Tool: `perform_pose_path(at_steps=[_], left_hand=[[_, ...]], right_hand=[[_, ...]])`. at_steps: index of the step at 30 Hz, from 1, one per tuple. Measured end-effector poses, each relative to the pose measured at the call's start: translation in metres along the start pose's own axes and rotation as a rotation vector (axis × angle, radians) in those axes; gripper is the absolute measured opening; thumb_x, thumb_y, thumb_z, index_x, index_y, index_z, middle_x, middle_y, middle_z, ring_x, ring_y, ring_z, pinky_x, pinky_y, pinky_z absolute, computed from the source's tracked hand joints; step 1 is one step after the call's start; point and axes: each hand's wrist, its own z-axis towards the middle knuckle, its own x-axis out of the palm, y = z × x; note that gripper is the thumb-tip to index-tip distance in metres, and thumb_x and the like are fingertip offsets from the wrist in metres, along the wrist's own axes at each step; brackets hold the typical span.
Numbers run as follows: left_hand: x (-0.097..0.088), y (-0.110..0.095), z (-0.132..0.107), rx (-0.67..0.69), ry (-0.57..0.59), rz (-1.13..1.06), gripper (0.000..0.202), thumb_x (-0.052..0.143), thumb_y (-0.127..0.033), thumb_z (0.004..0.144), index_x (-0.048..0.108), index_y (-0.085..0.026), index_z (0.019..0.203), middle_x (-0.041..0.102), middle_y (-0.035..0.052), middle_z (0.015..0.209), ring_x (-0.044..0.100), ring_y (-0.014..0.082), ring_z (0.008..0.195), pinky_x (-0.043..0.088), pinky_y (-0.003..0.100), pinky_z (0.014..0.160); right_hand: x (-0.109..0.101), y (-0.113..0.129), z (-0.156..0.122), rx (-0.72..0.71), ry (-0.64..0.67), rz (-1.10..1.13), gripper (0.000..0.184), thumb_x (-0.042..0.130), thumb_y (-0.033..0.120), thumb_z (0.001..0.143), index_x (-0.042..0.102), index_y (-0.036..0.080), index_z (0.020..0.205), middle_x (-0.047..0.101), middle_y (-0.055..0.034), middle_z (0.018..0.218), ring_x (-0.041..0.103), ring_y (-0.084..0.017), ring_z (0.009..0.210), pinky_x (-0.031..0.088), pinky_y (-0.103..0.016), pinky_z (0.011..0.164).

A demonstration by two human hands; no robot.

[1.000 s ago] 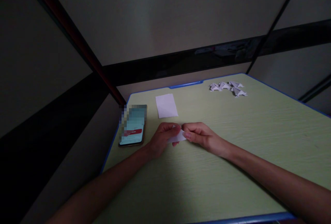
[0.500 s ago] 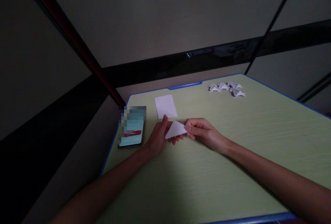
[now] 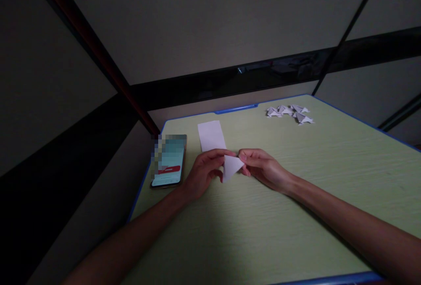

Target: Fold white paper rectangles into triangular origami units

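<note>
A small white paper folded into a triangle (image 3: 231, 166) hangs point-down between both my hands, just above the pale green table (image 3: 296, 197). My left hand (image 3: 205, 172) pinches its upper left corner with thumb and fingers. My right hand (image 3: 263, 169) pinches its upper right corner, fingers closed. A flat white sheet of paper (image 3: 212, 135) lies on the table just beyond my hands.
A phone (image 3: 169, 161) with a lit screen lies at the table's left edge. Several folded white paper pieces (image 3: 289, 112) sit in a cluster at the far right. The table has a blue rim; dim walls and dark beams stand behind it.
The folded paper has been opened out into a triangle and turned so its point hangs downward. Both hands have lifted slightly and stayed pinched on it.
</note>
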Motion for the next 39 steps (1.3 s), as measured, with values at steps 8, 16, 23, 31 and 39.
perform_pose_path(at_steps=[8,16,23,31,39], left_hand=[[0.0024,0.0050,-0.0010,0.052,0.045,0.074,0.014,0.061,-0.025,0.066,0.062,-0.016,0.077,0.060,0.0000,0.063,0.052,0.0074,0.052,0.038,0.016,0.042],[0.0043,0.0087,0.0003,0.087,0.071,0.068,0.011,0.065,-0.019,0.062,0.061,-0.014,0.071,0.058,-0.0025,0.054,0.050,0.0054,0.046,0.038,0.015,0.040],[0.0061,0.0086,0.0004,0.074,0.014,0.102,0.014,0.064,-0.024,0.063,0.059,-0.013,0.070,0.056,-0.0022,0.053,0.051,0.0060,0.047,0.038,0.015,0.040],[0.0054,0.0088,0.0022,0.046,-0.010,0.032,0.020,0.065,-0.030,0.062,0.055,-0.013,0.063,0.057,-0.0017,0.052,0.050,0.0063,0.044,0.036,0.015,0.038],[0.0042,0.0100,0.0047,0.022,-0.044,-0.066,0.022,0.065,-0.030,0.061,0.052,-0.013,0.059,0.054,-0.0035,0.049,0.050,0.0064,0.043,0.036,0.016,0.038]], right_hand=[[-0.0007,-0.0017,0.0000,-0.001,0.029,-0.038,0.033,0.057,0.039,0.066,0.042,0.015,0.050,0.040,0.0045,0.044,0.035,-0.007,0.045,0.022,-0.023,0.049],[0.0008,-0.0052,0.0008,0.000,0.075,-0.122,0.029,0.050,0.038,0.074,0.042,0.015,0.060,0.041,0.0056,0.043,0.025,-0.004,0.036,0.013,-0.020,0.037],[0.0039,-0.0052,0.0001,-0.010,0.055,-0.043,0.022,0.050,0.035,0.076,0.040,0.017,0.068,0.044,0.0056,0.046,0.028,-0.004,0.037,0.012,-0.019,0.038],[0.0057,-0.0053,-0.0003,-0.077,0.085,-0.003,0.034,0.049,0.050,0.072,0.042,0.017,0.074,0.049,0.0029,0.054,0.033,-0.005,0.043,0.016,-0.020,0.041],[0.0052,-0.0072,-0.0028,-0.117,0.129,-0.027,0.038,0.061,0.043,0.064,0.041,0.019,0.085,0.049,0.0038,0.062,0.037,-0.005,0.048,0.019,-0.019,0.043]])
